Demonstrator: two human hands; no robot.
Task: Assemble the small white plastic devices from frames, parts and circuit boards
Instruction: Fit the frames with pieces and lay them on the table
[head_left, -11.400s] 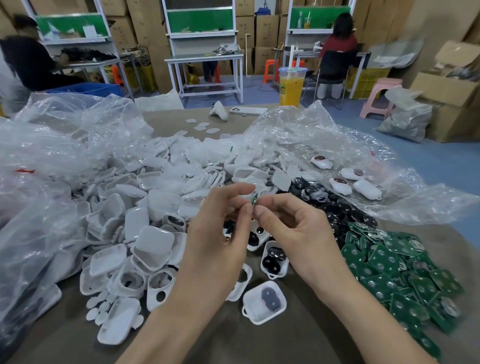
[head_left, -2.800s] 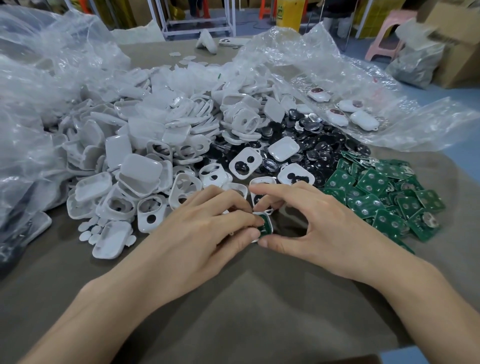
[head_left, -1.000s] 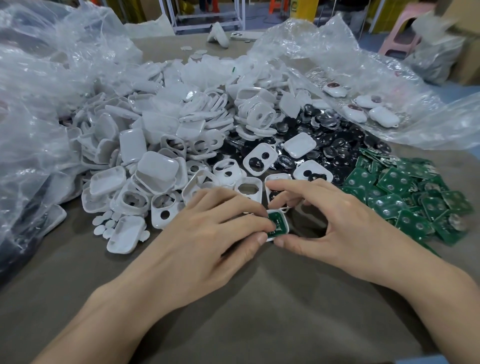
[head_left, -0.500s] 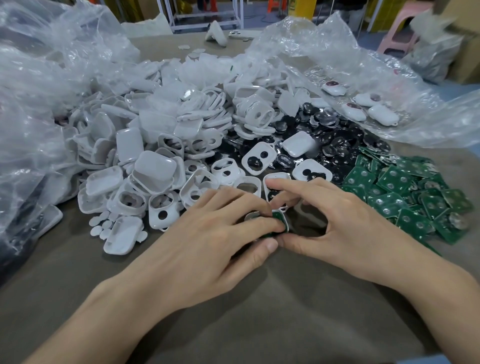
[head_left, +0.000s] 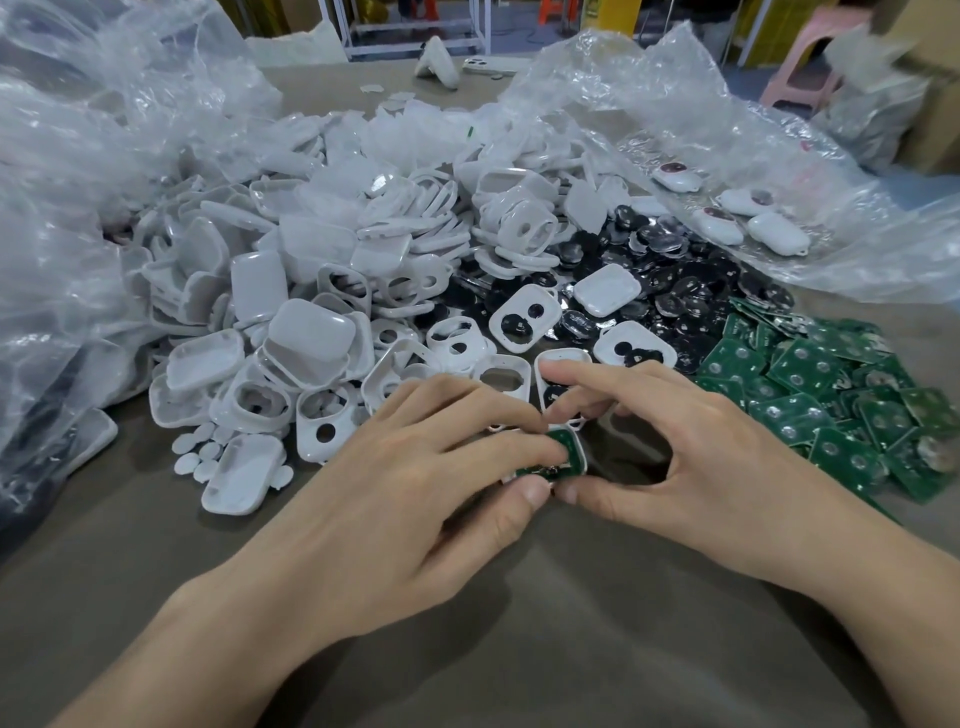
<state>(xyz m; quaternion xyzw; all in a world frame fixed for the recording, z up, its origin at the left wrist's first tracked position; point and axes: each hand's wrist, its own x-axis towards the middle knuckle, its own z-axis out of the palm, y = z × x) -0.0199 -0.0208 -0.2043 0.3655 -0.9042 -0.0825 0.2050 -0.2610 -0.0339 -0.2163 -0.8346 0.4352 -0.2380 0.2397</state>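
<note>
1. Both forearms reach over the grey-brown cloth-covered table (head_left: 519, 639); the left hand (head_left: 415, 483) and right hand (head_left: 691, 452) meet at their thumb tips.
2. Between them, low over the cloth, is the small white plastic frame with a green circuit board in it (head_left: 566, 449); the left hand pinches it, curled fingers on top and thumb at the near edge; the right hand pinches it from the other side, thumb near, forefinger arched over the far edge.
3. Just beyond the fingertips and off to the left lies a heap of white plastic frames and shells (head_left: 311, 312); to the right of the right hand, a pile of loose green circuit boards (head_left: 841, 405).
4. Farther beyond the hands, shiny black round parts (head_left: 675, 280).
5. Farthest, crumpled clear plastic bags (head_left: 78, 182) on the left; on the right a clear plastic sheet (head_left: 727, 119) bearing closed white devices (head_left: 774, 234).
</note>
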